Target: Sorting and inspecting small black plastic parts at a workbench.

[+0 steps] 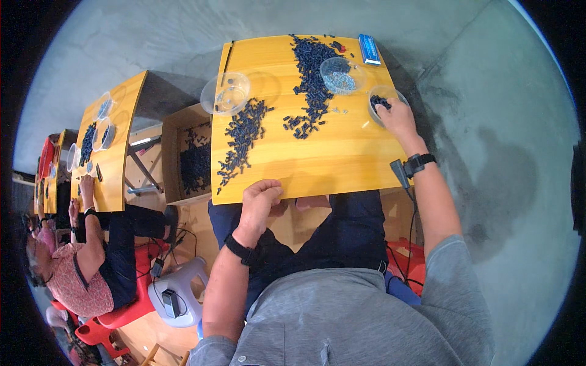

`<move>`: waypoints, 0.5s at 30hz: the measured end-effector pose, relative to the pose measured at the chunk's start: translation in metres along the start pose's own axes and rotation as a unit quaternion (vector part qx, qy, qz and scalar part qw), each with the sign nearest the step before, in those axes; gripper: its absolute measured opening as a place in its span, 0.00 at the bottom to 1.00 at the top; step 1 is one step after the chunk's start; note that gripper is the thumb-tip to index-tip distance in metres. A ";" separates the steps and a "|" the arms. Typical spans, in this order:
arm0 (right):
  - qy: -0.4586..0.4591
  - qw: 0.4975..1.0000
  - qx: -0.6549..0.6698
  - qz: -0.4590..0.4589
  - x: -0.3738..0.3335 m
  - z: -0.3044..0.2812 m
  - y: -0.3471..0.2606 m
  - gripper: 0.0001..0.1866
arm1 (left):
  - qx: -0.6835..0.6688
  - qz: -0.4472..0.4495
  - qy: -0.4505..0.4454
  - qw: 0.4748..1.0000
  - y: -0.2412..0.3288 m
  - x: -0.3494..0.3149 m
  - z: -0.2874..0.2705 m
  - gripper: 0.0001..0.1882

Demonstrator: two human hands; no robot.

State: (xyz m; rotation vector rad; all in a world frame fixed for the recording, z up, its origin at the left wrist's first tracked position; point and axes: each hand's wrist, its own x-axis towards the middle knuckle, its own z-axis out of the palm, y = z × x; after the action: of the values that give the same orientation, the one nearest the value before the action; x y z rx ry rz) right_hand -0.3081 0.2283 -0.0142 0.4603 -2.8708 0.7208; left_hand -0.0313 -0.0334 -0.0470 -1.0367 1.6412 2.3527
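Observation:
My right hand (395, 116) reaches into a clear plastic bowl (373, 114) at the right edge of the yellow wooden table (317, 155), fingers down among small dark parts inside it. My left hand (260, 201) rests curled at the table's near edge, holding nothing that I can see. Two heaps of small dark blue parts lie on the table: one (243, 134) left of centre, one (311, 67) running from the far edge toward the middle. A second clear bowl (339, 75) holds small bluish bits. An empty-looking clear bowl (225, 93) overhangs the table's left edge.
A blue flat box (368, 49) lies at the far right corner. A cardboard box (189, 155) with more dark parts stands on the floor to the left. Another person (85, 262) sits at the neighbouring yellow table (113, 152). A grey stool (177, 293) stands between us.

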 end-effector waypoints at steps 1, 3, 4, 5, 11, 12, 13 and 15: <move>0.025 0.999 -0.030 -0.024 -0.004 0.004 -0.011 0.16 | 0.006 -0.004 0.009 1.000 -0.002 0.007 -0.001 0.09; -0.002 0.997 0.020 -0.071 -0.016 0.022 -0.035 0.13 | 0.013 -0.008 0.020 1.000 -0.012 0.019 -0.008 0.08; -0.026 0.991 0.064 -0.115 -0.022 0.030 -0.046 0.11 | -0.003 0.012 0.025 1.000 -0.017 0.026 -0.011 0.08; -0.054 0.984 0.101 -0.137 -0.029 0.044 -0.054 0.10 | -0.017 0.032 0.029 0.999 -0.020 0.031 -0.012 0.07; -0.120 0.966 0.126 -0.193 -0.055 0.084 -0.106 0.07 | -0.038 0.018 0.023 0.999 -0.016 0.029 -0.012 0.07; -0.129 0.966 0.120 -0.189 -0.056 0.088 -0.107 0.08 | -0.038 0.019 0.025 0.999 -0.016 0.028 -0.011 0.07; -0.129 0.966 0.121 -0.191 -0.055 0.091 -0.106 0.08 | -0.035 0.017 0.030 0.999 -0.016 0.029 -0.011 0.07; -0.134 0.965 0.099 -0.203 -0.054 0.098 -0.105 0.08 | -0.032 0.015 0.035 0.999 -0.015 0.029 -0.011 0.07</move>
State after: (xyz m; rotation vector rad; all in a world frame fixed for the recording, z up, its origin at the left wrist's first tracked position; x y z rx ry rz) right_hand -0.2290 0.1068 -0.0655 1.2151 -2.7986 0.9294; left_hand -0.0415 -0.0444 -0.0778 -1.1267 1.6253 2.4294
